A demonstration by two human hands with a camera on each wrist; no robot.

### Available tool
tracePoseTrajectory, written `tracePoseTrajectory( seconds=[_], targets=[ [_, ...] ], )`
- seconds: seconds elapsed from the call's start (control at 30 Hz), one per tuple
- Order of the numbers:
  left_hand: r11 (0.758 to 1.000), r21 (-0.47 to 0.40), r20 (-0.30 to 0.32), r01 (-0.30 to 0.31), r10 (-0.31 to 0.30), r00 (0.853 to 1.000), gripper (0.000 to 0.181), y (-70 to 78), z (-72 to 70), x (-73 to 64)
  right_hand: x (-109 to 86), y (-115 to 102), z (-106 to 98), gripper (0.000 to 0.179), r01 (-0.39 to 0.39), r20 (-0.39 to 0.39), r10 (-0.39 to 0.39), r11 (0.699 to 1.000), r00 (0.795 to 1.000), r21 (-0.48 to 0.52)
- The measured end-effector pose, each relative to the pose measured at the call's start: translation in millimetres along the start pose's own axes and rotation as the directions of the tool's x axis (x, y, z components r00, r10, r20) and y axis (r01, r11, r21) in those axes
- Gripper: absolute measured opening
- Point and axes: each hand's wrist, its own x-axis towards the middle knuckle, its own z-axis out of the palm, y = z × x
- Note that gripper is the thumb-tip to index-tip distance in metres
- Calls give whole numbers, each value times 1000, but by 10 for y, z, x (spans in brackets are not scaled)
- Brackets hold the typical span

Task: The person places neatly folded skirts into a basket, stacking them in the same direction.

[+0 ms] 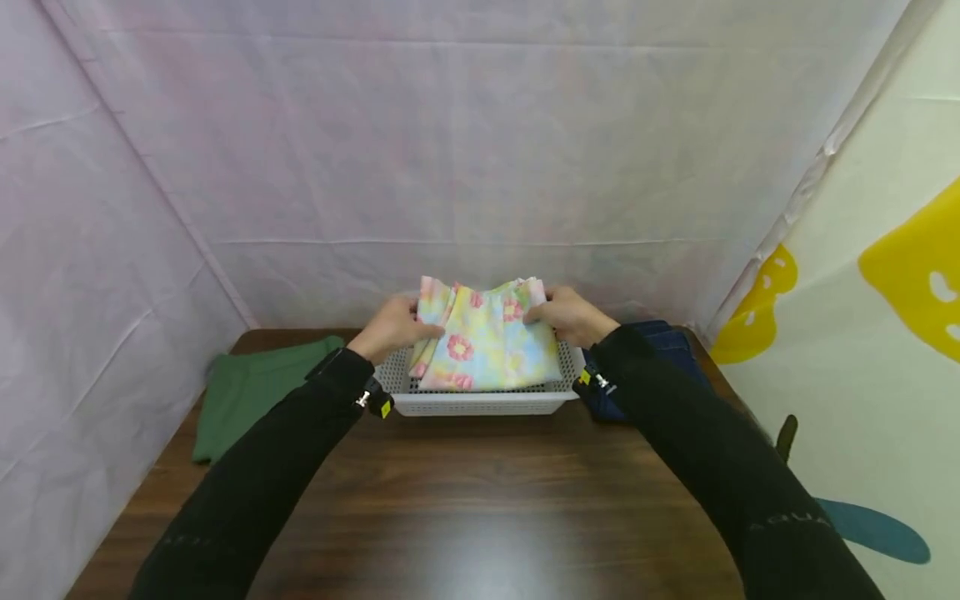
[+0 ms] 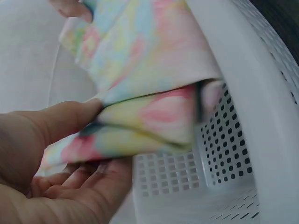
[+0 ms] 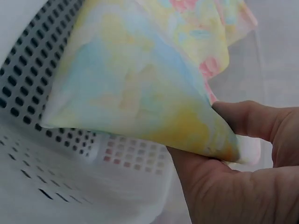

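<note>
Both hands hold a folded piece of pastel cloth [image 1: 487, 342], yellow, blue and pink with flowers, over a white perforated plastic basket [image 1: 483, 406]. On the cloth's left side, my left hand [image 1: 396, 327] pinches the folded layers, thumb on top and fingers beneath, as the left wrist view shows. My right hand [image 1: 566, 315] grips the opposite edge between thumb and fingers. In the right wrist view, the cloth's lower corner [image 3: 65, 116] hangs within the basket's walls. What kind of garment it is, the folds hide.
On the brown wooden table [image 1: 480, 492], a folded green cloth [image 1: 255, 387] lies left of the basket. Dark blue folded denim [image 1: 671, 350] lies to the right, partly behind the right sleeve. A pale fabric wall [image 1: 465, 150] rises behind the table.
</note>
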Motion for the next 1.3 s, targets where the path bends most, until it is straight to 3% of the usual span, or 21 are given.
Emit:
tracePoseTrajectory(
  seconds=[0.1, 0.33, 0.37, 0.5, 0.6, 0.67, 0.7, 0.77, 1.0, 1.13, 1.3],
  targets=[
    [999, 26, 29, 26, -27, 999, 36, -58, 16, 49, 70, 60, 52, 57, -39, 23, 39, 999, 999, -29],
    [977, 199, 4, 78, -80, 997, 28, -164, 17, 58, 113, 111, 142, 57, -112, 70, 121, 986, 990, -120],
    [968, 236, 2, 80, -83, 997, 33, -173, 8, 38, 106, 114, 138, 58, -105, 68, 116, 984, 991, -146],
    [944, 321, 6, 73, -80, 997, 56, -190, -43, -73, 65, 143, 72, 24, -73, 69, 95, 961, 993, -265],
    [947, 320, 14, 42, -49, 999, 57, -179, -80, -162, 20, 175, 11, 27, -21, 88, 49, 954, 995, -298],
    [947, 322, 26, 6, -15, 1000, 52, -169, -90, -210, -33, 194, -34, 18, 39, 97, -6, 941, 995, -337],
    [945, 327, 30, -14, 4, 1000, 50, -163, -93, -236, -64, 201, -52, 24, 71, 93, -39, 926, 995, -370],
    [934, 352, 40, -55, 44, 998, 47, -157, -91, -288, -144, 216, -93, 50, 131, 93, -101, 891, 991, -434],
    [901, 398, 25, -172, 177, 984, 38, -209, 19, -477, -383, 336, -307, 45, 237, 14, -263, 842, 965, -484],
    [880, 404, 7, -248, 268, 963, 33, -276, 100, -588, -495, 449, -456, 42, 267, -36, -339, 798, 940, -540],
    [810, 470, -15, -350, 404, 915, 30, -367, 213, -730, -582, 654, -696, 39, 218, -117, -368, 745, 922, -630]
  ],
)
